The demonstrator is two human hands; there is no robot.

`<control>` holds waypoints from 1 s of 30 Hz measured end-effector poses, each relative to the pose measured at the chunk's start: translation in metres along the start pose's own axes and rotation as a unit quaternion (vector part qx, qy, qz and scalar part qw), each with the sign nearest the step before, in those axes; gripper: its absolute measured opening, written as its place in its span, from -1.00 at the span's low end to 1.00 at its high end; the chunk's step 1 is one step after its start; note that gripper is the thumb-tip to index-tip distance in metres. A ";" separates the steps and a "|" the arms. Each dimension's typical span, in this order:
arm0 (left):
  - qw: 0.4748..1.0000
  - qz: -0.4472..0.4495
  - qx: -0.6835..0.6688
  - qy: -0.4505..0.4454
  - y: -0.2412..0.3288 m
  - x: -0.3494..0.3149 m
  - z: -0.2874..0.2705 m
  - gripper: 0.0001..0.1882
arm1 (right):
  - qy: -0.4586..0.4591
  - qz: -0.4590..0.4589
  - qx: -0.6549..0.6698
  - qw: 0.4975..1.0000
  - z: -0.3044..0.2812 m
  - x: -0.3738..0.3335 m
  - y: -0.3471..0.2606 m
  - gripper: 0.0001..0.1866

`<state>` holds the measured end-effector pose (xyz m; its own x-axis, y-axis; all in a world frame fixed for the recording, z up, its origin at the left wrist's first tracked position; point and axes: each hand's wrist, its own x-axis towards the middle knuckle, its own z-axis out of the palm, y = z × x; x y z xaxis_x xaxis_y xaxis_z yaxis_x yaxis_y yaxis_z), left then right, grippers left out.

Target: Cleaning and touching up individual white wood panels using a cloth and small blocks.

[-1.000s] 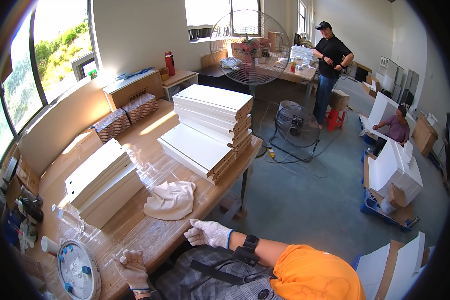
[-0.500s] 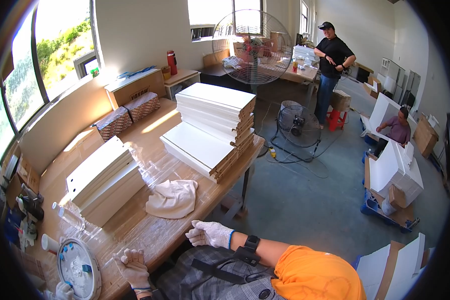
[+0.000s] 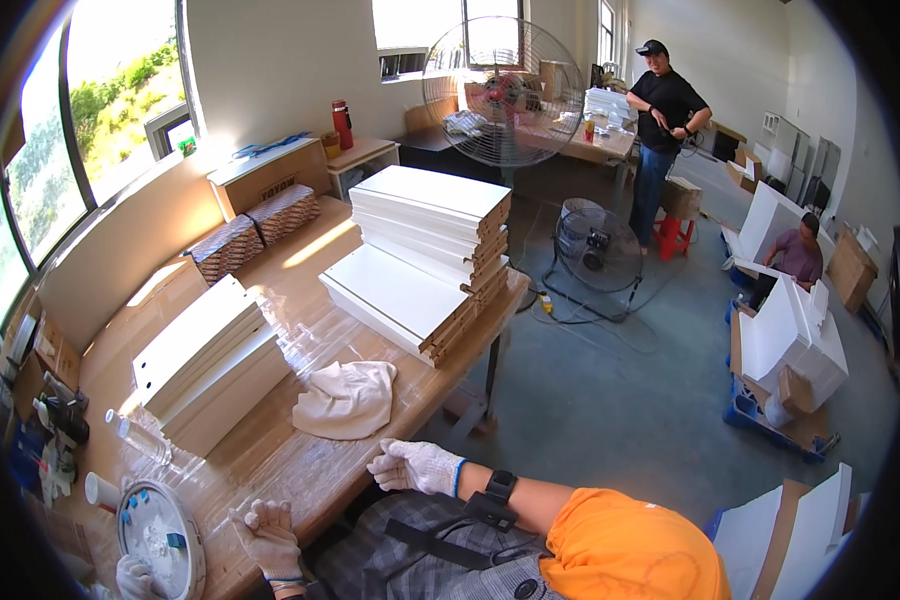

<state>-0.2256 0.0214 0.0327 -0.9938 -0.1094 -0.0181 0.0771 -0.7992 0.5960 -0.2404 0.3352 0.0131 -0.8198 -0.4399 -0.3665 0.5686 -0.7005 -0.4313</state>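
Note:
My left hand [image 3: 268,536], in a white knitted glove, rests near the table's front edge with its fingers loosely bent and apart, holding nothing. In a matching glove with a blue cuff, my right hand [image 3: 417,467] is held just off the same edge, fingers half curled and nothing visible in them. A crumpled cream cloth [image 3: 345,400] lies on the table beyond my right hand. Left of my left hand is a round white lid [image 3: 158,545] bearing white powder or paste and small blue pieces. Another white glove [image 3: 134,577] shows at its lower edge; whose it is, I cannot tell.
White panels stand stacked on the wooden table, one pile [image 3: 210,365] at left and a taller pile [image 3: 410,275] behind the cloth. A clear bottle [image 3: 142,437] lies beside the left pile. Floor fans [image 3: 595,250], a standing person [image 3: 660,120] and a seated person [image 3: 798,255] are farther off.
The glove by the round lid has shifted slightly up. My right hand has drifted a little left; my left hand looks almost the same.

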 end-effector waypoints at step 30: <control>1.000 -0.005 -0.007 0.008 -0.006 0.000 0.005 -0.55 | 0.022 0.025 -0.027 0.999 0.003 -0.007 0.003 -0.75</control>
<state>-0.2266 0.0290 0.0328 -0.9933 -0.1099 -0.0366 0.0679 -0.8083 0.5848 -0.2330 0.3339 0.0170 -0.7879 -0.4475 -0.4230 0.6118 -0.6470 -0.4551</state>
